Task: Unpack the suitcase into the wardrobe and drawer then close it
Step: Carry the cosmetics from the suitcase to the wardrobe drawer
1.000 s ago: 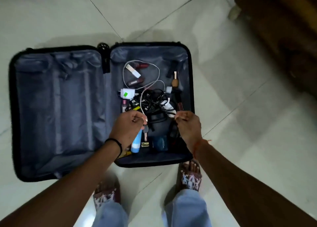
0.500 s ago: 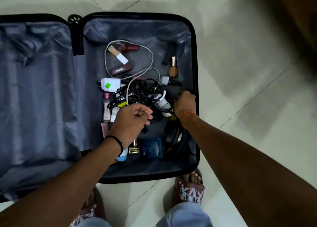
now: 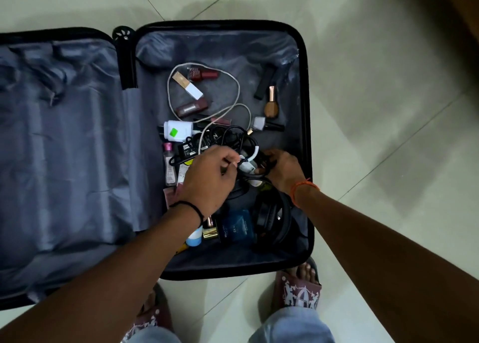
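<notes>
Head view: black hard-shell suitcase (image 3: 305,88) lying flat and open on pale tiled floor (image 3: 388,109). Left hand (image 3: 210,176) curled, fingers pinching tangled black cables (image 3: 233,140) in the suitcase's right half. Right hand (image 3: 282,169) beside it, fingers bent into the same tangle around a white cable. Black headphones (image 3: 274,218) just nearer than the tangle.

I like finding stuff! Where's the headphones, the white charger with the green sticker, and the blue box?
headphones (image 3: 272,218), head view, on the black ear cup
white charger (image 3: 178,130), head view, on its body
blue box (image 3: 234,228), head view, on its top face
</notes>
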